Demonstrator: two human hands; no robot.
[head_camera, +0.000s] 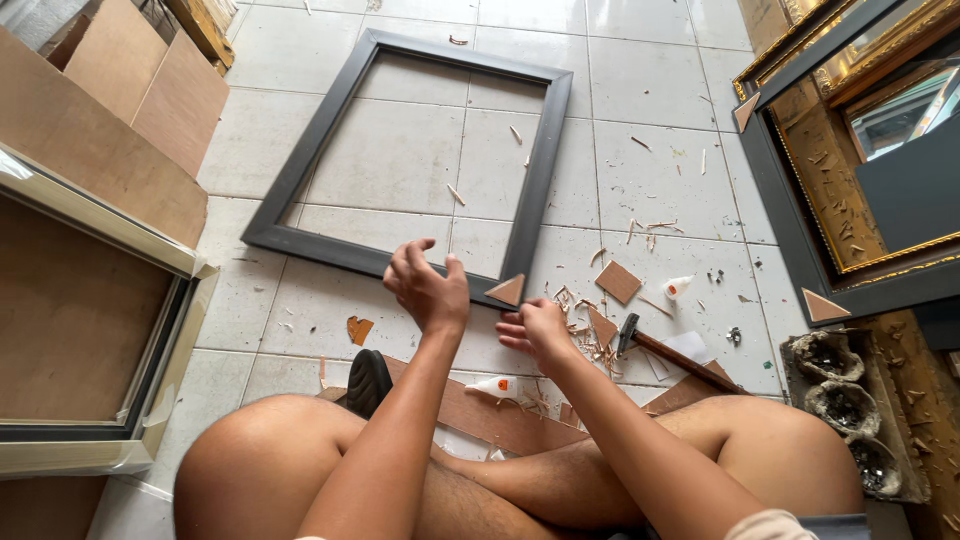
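Black frame (300, 170) lies flat on the tile floor (660, 170); left hand (428, 290) curls on its near rail w/o closing round it, right hand (535, 330) open by the corner brace (507, 290). Prob. light, stiff but weak at joints (lift by two rails).

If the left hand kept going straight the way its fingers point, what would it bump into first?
The left hand already rests at the near rail of the dark picture frame on the floor. Its fingers point up and away, so going on it would cross that rail onto the bare tiles inside the frame, then probably reach the far rail.
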